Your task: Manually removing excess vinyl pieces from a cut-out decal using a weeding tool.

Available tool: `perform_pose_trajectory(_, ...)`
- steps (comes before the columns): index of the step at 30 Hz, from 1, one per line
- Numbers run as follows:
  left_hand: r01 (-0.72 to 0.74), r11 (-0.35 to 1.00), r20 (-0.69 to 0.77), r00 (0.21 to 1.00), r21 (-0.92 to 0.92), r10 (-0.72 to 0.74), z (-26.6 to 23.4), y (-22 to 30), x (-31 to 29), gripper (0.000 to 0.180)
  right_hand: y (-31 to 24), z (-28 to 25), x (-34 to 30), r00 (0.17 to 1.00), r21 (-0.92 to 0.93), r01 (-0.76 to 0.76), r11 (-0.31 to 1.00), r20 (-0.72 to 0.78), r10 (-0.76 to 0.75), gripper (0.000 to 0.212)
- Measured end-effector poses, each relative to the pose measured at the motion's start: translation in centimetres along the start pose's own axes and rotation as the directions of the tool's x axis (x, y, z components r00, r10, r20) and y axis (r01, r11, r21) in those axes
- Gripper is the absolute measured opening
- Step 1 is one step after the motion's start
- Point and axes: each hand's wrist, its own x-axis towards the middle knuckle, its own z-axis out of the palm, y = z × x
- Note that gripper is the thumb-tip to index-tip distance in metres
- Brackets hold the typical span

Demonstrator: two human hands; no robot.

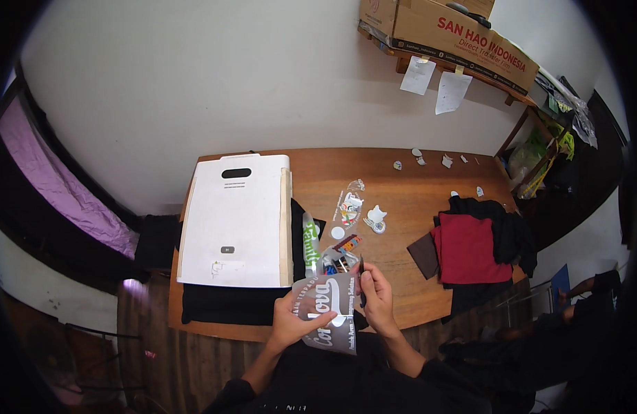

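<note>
My left hand (294,323) grips a clear film sheet (345,293) with white lettering by its left side, the thumb lying across its front. The sheet is upheld over the table's front edge, close to my body. At its right edge, my right hand (378,300) is closed on slim dark scissors (362,268) pointing away from me; their handles are mostly hidden by the fingers. Just beyond the sheet lie colourful printed film pieces (347,243) and a clear strip with green lettering (309,243).
A large white machine (236,207) stands on the wooden table's left, black cloth (225,303) beneath it. Folded red and black garments (470,248) are piled right. White cut-outs (376,215) and scraps lie beyond. A cardboard box (456,41) sits on a wall shelf. Someone's arm (532,331) shows at right.
</note>
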Motion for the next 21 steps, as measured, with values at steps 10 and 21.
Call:
perform_pose_trajectory(10, -0.042, 0.999, -0.011, 0.999, 0.034, 0.042, -0.2, -0.3, 0.3, 0.052, -0.2, 0.4, -1.0, 0.997, -0.059, -0.069, 0.996, 0.011, 0.07, 0.03)
perform_pose_trajectory(21, -0.037, 0.999, 0.009, 0.999, -0.015, 0.037, 0.0, 0.2, 0.2, 0.053, 0.5, 0.1, -1.0, 0.999, -0.055, -0.05, 0.997, 0.009, 0.051, 0.03)
